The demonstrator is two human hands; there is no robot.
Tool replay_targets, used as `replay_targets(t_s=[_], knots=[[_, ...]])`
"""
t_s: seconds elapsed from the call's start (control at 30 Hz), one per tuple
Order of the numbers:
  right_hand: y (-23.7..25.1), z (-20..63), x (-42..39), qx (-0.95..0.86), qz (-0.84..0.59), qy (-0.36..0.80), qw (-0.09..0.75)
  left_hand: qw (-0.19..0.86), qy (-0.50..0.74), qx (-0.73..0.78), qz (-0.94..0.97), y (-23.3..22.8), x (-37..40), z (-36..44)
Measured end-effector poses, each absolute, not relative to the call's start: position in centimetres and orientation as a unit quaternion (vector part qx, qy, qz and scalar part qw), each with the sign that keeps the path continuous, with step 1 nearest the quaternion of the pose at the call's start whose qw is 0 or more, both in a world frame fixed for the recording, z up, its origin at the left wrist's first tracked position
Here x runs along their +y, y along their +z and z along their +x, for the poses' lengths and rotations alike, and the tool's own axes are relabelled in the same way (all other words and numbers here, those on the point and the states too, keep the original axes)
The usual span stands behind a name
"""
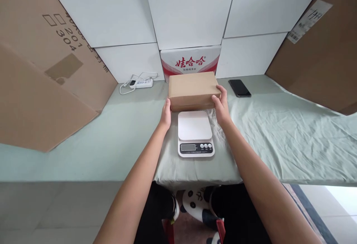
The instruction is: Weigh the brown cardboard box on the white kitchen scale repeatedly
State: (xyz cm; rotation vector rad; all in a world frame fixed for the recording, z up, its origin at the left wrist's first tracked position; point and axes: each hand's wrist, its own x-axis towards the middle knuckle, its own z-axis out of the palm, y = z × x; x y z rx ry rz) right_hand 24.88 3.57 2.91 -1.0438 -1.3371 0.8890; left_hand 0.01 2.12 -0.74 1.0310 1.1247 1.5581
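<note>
Item: cardboard box (193, 87), plain brown, flat and rectangular, lid closed, no label that I can see. I have it clasped at both short ends: left hand (166, 114) pressed flat against its left end, right hand (220, 104) wrapped over the right corner, thumb on top. Neither hand is closed into a fist; the fingers are bent only enough to pinch the box between them. A two-sided hold keeps it level, I judge. Whether it rests on the cloth or hangs just clear, I cannot tell.

Between my wrists: white kitchen scale (195, 133), platform bare.

Beyond my right hand: black phone (239, 87). Beyond my left: white power strip (141, 84). Underneath: pale green tablecloth (279, 140).
</note>
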Motion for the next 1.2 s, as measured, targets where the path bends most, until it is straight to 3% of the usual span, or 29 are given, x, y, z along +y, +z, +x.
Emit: replay_targets(t_s=[0.37,0.77,1.2], knots=[[1.6,25.1,4.6,-0.554,-0.461,0.408,0.561,0.472,0.623,0.458,0.423,-0.7,2.3,0.2],[4.5,26.8,3.8,-0.463,-0.504,0.472,0.555,0.452,0.620,0.513,0.385,0.9,0.8,-1.4],[4.3,26.8,2.5,-0.397,-0.529,0.513,0.547,0.458,0.600,0.530,0.387,1.9,-1.3,-2.0]])
